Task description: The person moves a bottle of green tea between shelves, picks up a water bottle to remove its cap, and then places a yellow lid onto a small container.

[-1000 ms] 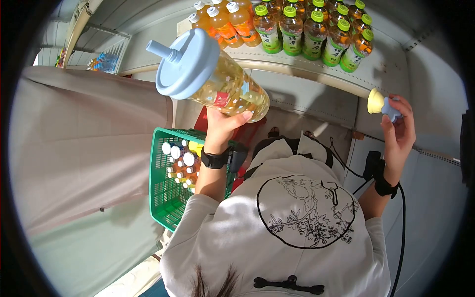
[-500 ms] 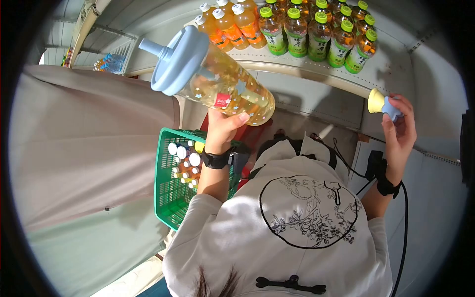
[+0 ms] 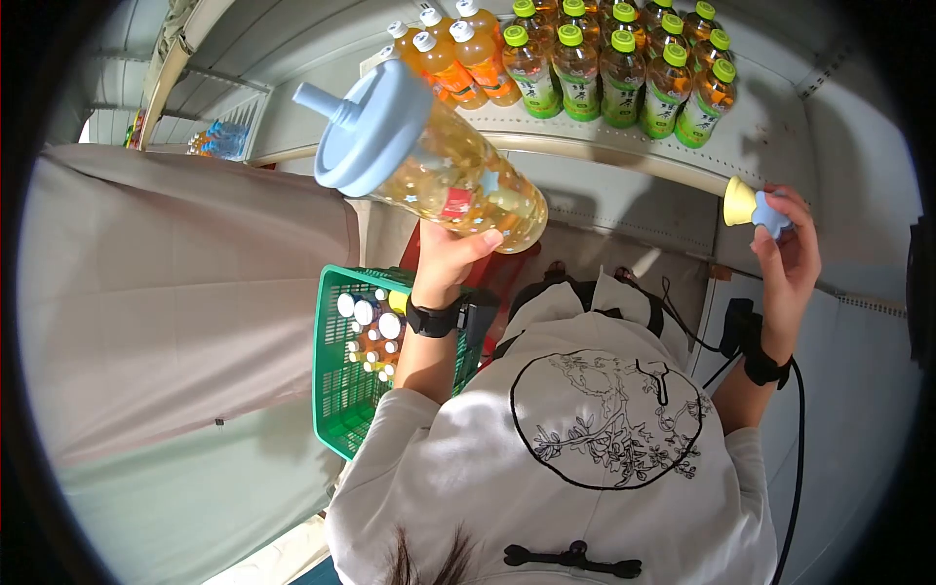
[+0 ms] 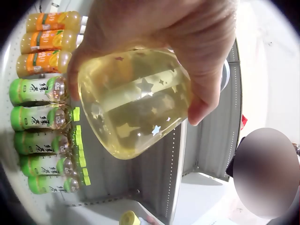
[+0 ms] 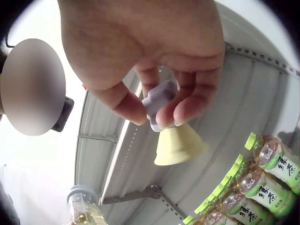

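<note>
In the head view my left hand (image 3: 455,258) grips a clear tumbler (image 3: 468,185) of yellowish liquid, tilted, its light-blue lid with a spout toward the upper left. The left wrist view shows the thumb and fingers of my left hand (image 4: 159,37) around the tumbler's star-printed base (image 4: 136,112). At the right, my right hand (image 3: 788,268) pinches a small item with a blue flower-shaped part (image 3: 770,214) and a yellow flared part (image 3: 739,202). From the right wrist view, the yellow part (image 5: 178,146) points away from the fingertips of my right hand (image 5: 145,56).
A shelf (image 3: 624,161) ahead carries orange-labelled bottles (image 3: 485,63) and several green-capped tea bottles (image 3: 622,83). A green basket (image 3: 331,390) holding small bottles stands below my left forearm. Grey cloth (image 3: 195,292) hangs at the left. A black cable (image 3: 799,458) runs beside my right arm.
The tumbler in my left hand first shifted slightly left, then back to the right and a little lower. The basket appears further right in view. My right hand keeps its pinch, almost unmoved.
</note>
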`<state>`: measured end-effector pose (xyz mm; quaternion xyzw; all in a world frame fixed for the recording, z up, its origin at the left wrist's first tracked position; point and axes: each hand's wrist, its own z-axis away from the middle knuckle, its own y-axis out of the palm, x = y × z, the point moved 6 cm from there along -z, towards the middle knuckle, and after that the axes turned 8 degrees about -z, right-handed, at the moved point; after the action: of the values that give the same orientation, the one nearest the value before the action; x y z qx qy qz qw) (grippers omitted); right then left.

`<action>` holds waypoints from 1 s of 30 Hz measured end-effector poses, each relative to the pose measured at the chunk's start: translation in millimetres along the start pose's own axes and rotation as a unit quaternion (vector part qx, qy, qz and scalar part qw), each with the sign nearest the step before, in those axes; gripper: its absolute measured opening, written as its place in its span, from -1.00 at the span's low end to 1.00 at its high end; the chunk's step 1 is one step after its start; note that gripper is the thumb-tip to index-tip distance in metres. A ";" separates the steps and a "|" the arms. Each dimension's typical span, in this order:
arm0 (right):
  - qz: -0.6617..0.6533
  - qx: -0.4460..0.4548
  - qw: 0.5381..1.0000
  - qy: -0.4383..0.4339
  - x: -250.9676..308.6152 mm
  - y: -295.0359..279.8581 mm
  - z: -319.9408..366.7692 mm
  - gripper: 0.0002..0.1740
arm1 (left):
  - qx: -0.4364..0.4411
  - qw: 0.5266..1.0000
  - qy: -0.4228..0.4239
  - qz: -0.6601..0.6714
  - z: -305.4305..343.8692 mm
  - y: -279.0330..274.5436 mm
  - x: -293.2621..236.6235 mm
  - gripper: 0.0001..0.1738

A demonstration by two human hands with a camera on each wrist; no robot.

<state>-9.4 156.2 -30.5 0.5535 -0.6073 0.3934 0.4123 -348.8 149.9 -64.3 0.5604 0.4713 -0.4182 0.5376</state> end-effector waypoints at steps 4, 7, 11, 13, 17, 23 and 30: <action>0.002 0.004 1.000 0.002 -2.0 0.1 -1.3 -0.71 | 0.017 1.000 -0.014 0.015 -0.2 8.4 1.3 -0.25; 0.003 -0.005 1.000 -0.010 -1.4 -0.6 -1.9 -0.70 | 0.020 1.000 -0.010 0.018 -3.5 5.6 2.9 -0.26; 0.012 -0.008 1.000 0.003 -1.6 -0.4 -3.0 -0.70 | 0.023 0.999 -0.017 0.030 -5.5 6.4 2.1 -0.27; 0.009 -0.009 1.000 0.005 -1.8 -0.6 -3.4 -0.70 | 0.023 0.999 -0.018 0.035 -6.6 7.9 1.9 -0.28; 0.017 -0.009 1.000 -0.007 -1.7 -0.9 -4.7 -0.70 | 0.027 0.999 -0.030 -0.004 -7.1 8.2 4.3 -0.28; 0.016 -0.007 1.000 -0.001 -3.7 -1.3 -5.4 -0.70 | 0.024 0.999 -0.029 -0.011 -7.9 12.3 0.0 -0.27; 0.014 -0.006 1.000 0.005 -5.4 0.9 -3.3 -0.70 | 0.005 0.998 -0.001 -0.063 -9.9 11.7 -5.6 -0.35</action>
<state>-9.8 161.3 -34.4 0.5406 -0.6149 0.3982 0.4136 -338.9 159.6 -55.7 0.5316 0.5029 -0.4541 0.5082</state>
